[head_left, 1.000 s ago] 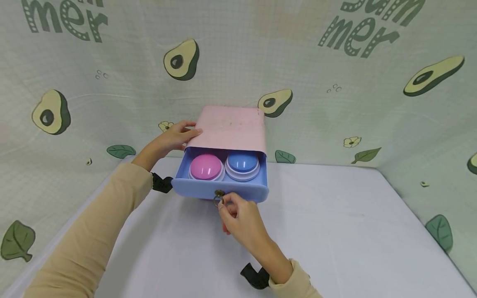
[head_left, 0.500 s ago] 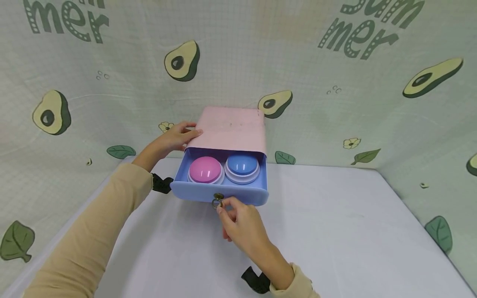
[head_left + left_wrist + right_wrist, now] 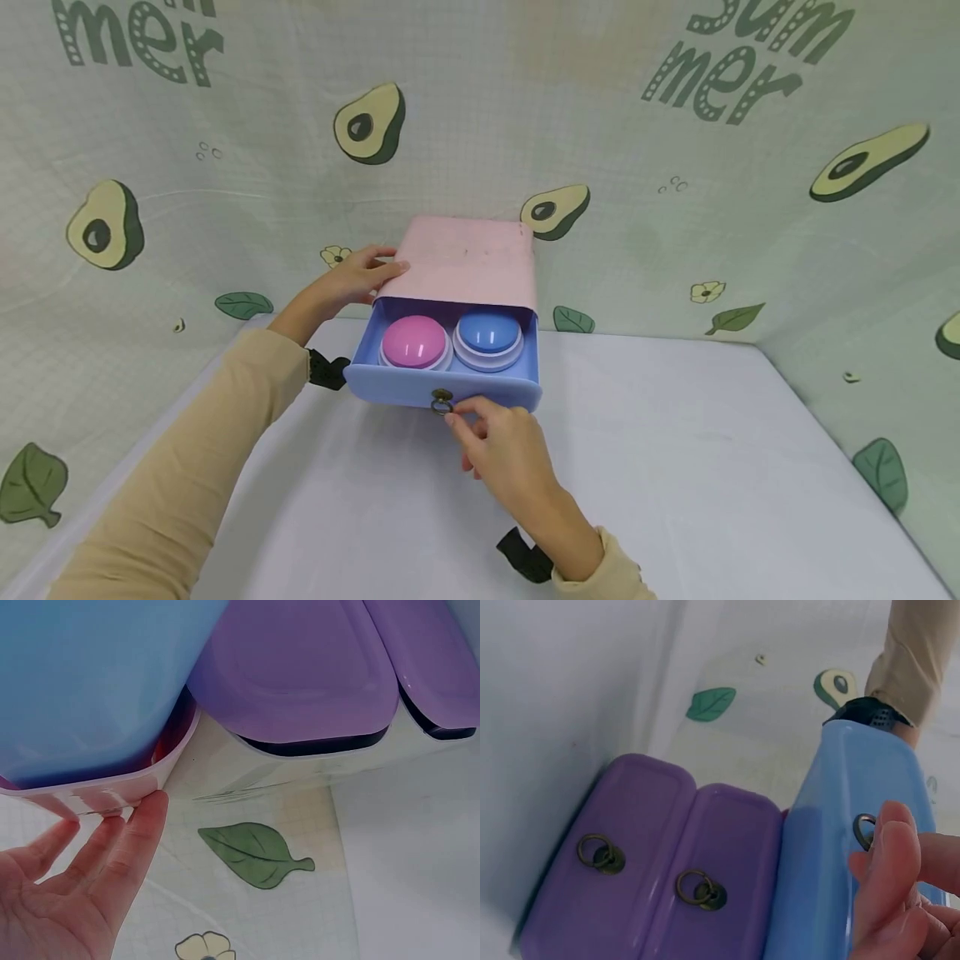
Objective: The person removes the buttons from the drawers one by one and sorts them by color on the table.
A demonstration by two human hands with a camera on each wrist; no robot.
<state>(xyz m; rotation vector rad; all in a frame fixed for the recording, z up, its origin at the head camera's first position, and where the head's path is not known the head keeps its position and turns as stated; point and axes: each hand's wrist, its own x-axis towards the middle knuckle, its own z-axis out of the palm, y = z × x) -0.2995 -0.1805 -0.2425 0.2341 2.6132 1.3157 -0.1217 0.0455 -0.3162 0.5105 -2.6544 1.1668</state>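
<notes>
A pink-topped drawer unit stands by the back wall, its blue drawer pulled out. A pink dome button and a blue dome button, both on white bases, sit side by side inside. My left hand rests on the pink casing's left side, thumb over the top edge; in the left wrist view its fairly straight fingertips press the casing wall. My right hand pinches the brass ring pull at its right edge; fingers partly hide the ring in the right wrist view.
Two shut purple drawers with ring pulls, one purple drawer and another purple drawer, line up beside the blue one. A white tabletop lies below. Avocado-print cloth hangs behind and at the sides.
The blue drawer has come out slightly toward me since a second ago, then stayed put. My right hand has shifted a little right. The left hand keeps its place.
</notes>
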